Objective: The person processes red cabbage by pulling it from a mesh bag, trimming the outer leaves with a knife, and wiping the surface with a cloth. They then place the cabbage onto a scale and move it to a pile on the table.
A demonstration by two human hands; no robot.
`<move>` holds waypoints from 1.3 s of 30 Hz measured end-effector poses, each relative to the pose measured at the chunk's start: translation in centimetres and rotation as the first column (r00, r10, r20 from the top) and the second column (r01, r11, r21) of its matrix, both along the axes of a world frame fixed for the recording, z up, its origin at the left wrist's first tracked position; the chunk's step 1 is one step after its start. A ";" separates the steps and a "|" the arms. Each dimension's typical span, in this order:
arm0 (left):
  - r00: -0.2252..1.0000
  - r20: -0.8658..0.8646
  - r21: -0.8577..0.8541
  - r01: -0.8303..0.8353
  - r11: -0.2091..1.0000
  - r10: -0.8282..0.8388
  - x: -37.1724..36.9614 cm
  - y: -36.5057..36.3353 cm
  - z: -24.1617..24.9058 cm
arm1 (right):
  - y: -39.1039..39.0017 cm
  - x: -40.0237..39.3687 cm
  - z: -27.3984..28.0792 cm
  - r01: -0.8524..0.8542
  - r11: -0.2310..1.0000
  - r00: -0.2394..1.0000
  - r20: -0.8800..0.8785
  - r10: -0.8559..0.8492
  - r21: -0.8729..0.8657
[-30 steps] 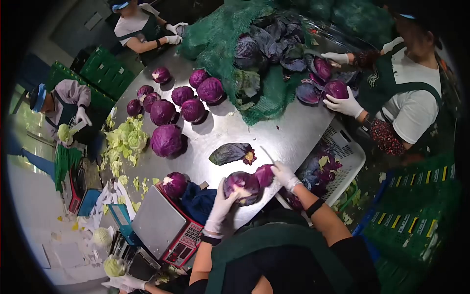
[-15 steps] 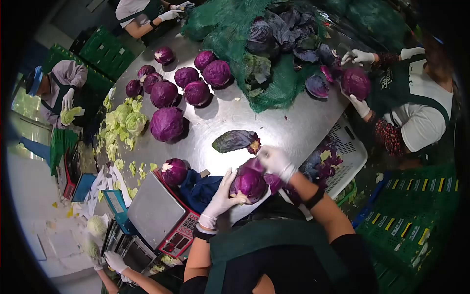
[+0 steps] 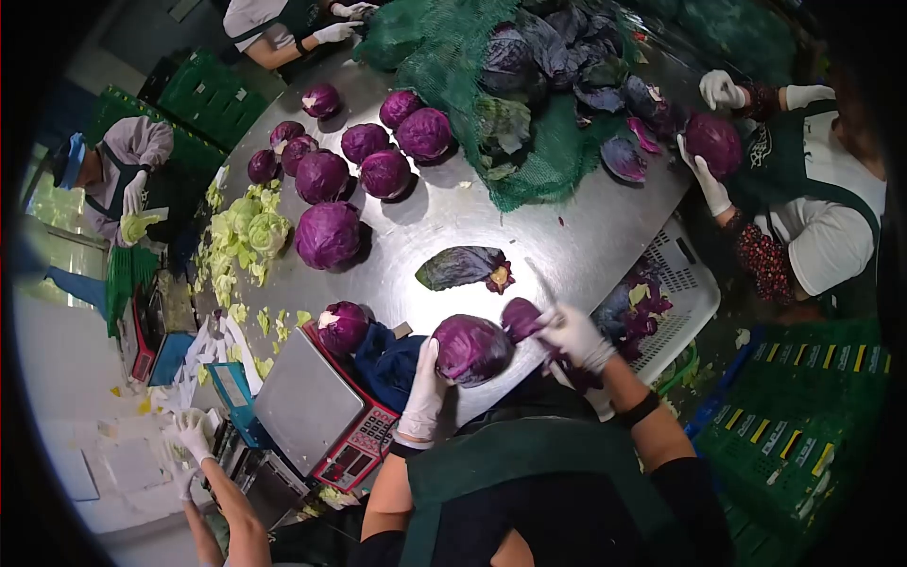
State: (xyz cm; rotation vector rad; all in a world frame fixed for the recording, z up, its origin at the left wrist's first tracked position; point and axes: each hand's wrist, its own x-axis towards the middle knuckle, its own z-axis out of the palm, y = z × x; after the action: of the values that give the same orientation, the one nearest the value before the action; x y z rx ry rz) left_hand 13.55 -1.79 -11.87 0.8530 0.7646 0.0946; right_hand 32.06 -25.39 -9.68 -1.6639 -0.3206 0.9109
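Observation:
My left hand [image 3: 427, 395], in a white glove, is wrapped round the left side of a red cabbage [image 3: 474, 351] at the table's near edge. To its right, my gloved right hand [image 3: 574, 338] is closed, with the thin blade of a knife [image 3: 540, 282] rising from it, somewhat blurred. A loose purple cabbage leaf [image 3: 521, 319] is at the right fingers, beside the cabbage; how it is held cannot be told. Just beyond lies a cut dark outer leaf with a stem end [image 3: 463, 269] on the metal table [image 3: 557, 236].
Several red cabbages [image 3: 326, 236] sit at the back left. A green net [image 3: 539, 170] holds dark cabbages. Near my left arm are a scale [image 3: 312, 406] and blue cloth [image 3: 385, 364]. A white crate [image 3: 694, 293] of trimmings stands right; a co-worker [image 3: 812, 208] holds another cabbage there.
My right hand has moved right and down, away from the cabbage, with the leaf now separate from it. The cabbage has turned in my left hand. The co-worker's hand at right has lifted off their cabbage.

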 end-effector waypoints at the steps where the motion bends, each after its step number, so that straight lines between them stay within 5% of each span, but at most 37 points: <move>1: 1.000 0.007 -0.111 0.000 0.994 0.001 0.5 -0.9 1.3 | -1.4 1.4 1.2 0.119 0.992 0.992 -0.041 -0.117 0.047; 2: 1.000 0.016 -0.224 0.003 0.975 0.001 1.2 -1.8 2.7 | -3.1 3.0 0.8 0.214 0.977 0.966 0.144 -0.214 0.015; 3: 1.000 0.016 -0.277 0.026 0.961 -0.022 1.5 -2.2 2.4 | -5.4 4.7 0.4 0.266 0.941 0.760 0.646 -0.070 -0.211; 4: 0.999 0.021 -0.286 0.030 0.958 -0.025 1.5 -2.4 2.2 | -6.0 4.8 3.4 0.407 0.847 0.519 0.849 0.093 -0.341; 6: 0.981 -0.105 -0.375 0.111 0.920 -0.161 1.4 -2.9 2.2 | -5.5 4.0 4.2 0.302 0.915 0.617 0.786 0.028 -0.269; 7: 0.948 -0.070 -0.291 0.278 0.915 -0.310 1.9 -3.3 3.1 | -4.4 2.9 4.2 0.195 0.960 0.688 0.726 0.012 -0.201; 8: 0.959 -0.209 -0.082 0.176 0.981 -0.190 2.6 -4.2 3.8 | -3.0 1.3 3.2 0.090 0.988 0.849 0.529 -0.009 -0.128; 9: 0.973 -0.172 0.343 0.205 0.917 -0.153 3.4 -4.3 3.5 | -1.7 0.0 1.0 -0.012 0.997 0.929 0.369 0.040 -0.079; 10: 0.984 -0.117 0.706 0.177 0.686 -0.133 4.3 -4.4 3.2 | 0.9 -1.4 3.9 -0.007 0.998 0.999 0.043 0.005 0.056; 11: 0.979 -0.036 0.772 0.156 0.616 -0.203 5.5 -4.2 3.1 | 2.3 -2.4 1.2 0.044 0.994 0.862 0.499 -0.088 0.100; 12: 0.950 -0.093 0.895 0.211 0.392 -0.297 7.0 -4.1 4.8 | 2.7 -1.8 0.3 0.023 1.000 0.612 0.791 0.002 -0.020; 13: 0.955 -0.171 0.889 0.255 0.380 -0.242 8.2 -4.0 5.8 | 2.7 -0.7 4.1 -0.019 0.997 0.919 0.393 0.046 -0.073; 14: 0.951 -0.247 0.881 0.299 0.367 -0.184 9.2 -3.7 6.4 | 2.8 0.1 7.9 -0.082 0.992 0.992 -0.105 0.072 -0.096; 16: 0.945 -0.271 0.860 0.322 0.396 -0.181 9.6 -3.3 6.2 | 3.4 0.5 6.3 -0.021 0.995 0.994 -0.106 0.010 -0.100; 17: 0.952 -0.232 0.886 0.291 0.360 -0.200 9.3 -3.4 5.8 | 3.9 0.9 3.9 0.002 0.992 0.954 0.297 0.036 -0.124; 18: 0.956 -0.194 0.909 0.259 0.327 -0.220 8.8 -3.7 5.2 | 4.4 1.3 1.7 0.031 0.990 0.758 0.649 0.069 -0.141; 19: 0.961 -0.134 0.912 0.215 0.350 -0.243 8.3 -3.8 4.2 | 5.3 1.7 0.9 -0.019 0.993 0.692 0.715 0.096 -0.115; 22: 0.967 -0.118 0.898 0.202 0.392 -0.227 6.4 -4.1 2.1 | 6.4 3.2 2.2 -0.038 0.970 0.824 0.541 0.166 -0.239; 23: 0.967 -0.119 0.899 0.201 0.389 -0.226 6.0 -3.9 1.6 | 6.9 4.0 -0.3 0.085 0.949 0.859 0.505 0.085 -0.303; 25: 0.972 0.066 0.707 0.114 0.698 -0.226 5.7 -3.5 0.9 | 6.8 4.6 -0.6 0.074 0.982 0.981 0.191 -0.040 -0.175; 26: 0.965 0.082 0.673 0.131 0.728 -0.249 5.2 -3.4 0.7 | 6.1 4.6 -0.7 0.038 0.989 0.999 -0.022 -0.042 -0.142; 29: 0.958 0.039 0.665 0.186 0.724 -0.283 4.3 -3.0 1.9 | 5.2 4.2 -1.3 0.117 0.993 0.980 -0.162 -0.117 -0.014; 30: 0.946 0.056 0.655 0.206 0.727 -0.318 4.4 -3.0 2.3 | 5.2 3.8 -1.1 0.116 0.993 0.980 -0.163 -0.116 -0.014; 32: 0.931 0.083 0.653 0.218 0.725 -0.355 5.3 -2.4 3.3 | 5.4 3.4 -0.7 0.156 0.980 0.984 0.108 -0.142 -0.127; 33: 0.940 0.052 0.614 0.235 0.753 -0.336 6.2 -2.3 5.3 | 5.7 2.7 -1.4 0.165 0.983 0.738 0.671 -0.072 -0.076; 34: 0.948 0.013 0.567 0.255 0.783 -0.318 7.0 -2.2 6.5 | 5.5 2.3 0.5 0.089 0.976 0.835 0.550 0.037 -0.200; 35: 0.926 -0.009 0.720 0.268 0.640 -0.378 8.3 -1.4 6.7 | 5.2 2.0 0.3 0.081 0.992 0.807 0.591 -0.010 -0.095; 36: 0.906 -0.185 0.932 0.285 0.225 -0.380 8.9 -0.7 5.5 | 4.8 2.1 0.2 0.068 0.998 0.774 0.630 -0.061 0.014; 37: 0.887 -0.163 0.902 0.311 0.298 -0.433 9.2 0.2 5.2 | 4.1 2.8 -0.4 0.066 0.998 0.775 0.630 -0.057 0.008; 38: 0.866 -0.137 0.866 0.340 0.366 -0.481 9.2 0.9 4.9 | 3.1 3.9 -1.6 0.185 0.982 0.938 0.295 -0.184 0.023; 39: 0.857 -0.155 0.862 0.360 0.357 -0.491 9.1 0.8 5.5 | 2.2 4.7 -2.8 0.302 0.953 0.950 -0.080 -0.301 -0.006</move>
State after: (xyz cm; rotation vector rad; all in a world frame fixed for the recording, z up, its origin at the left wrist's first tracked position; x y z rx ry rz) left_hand 22.68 -0.97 -6.39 2.0265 0.2761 0.0662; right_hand 36.76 -23.19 -12.47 -1.6110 -0.0114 0.7418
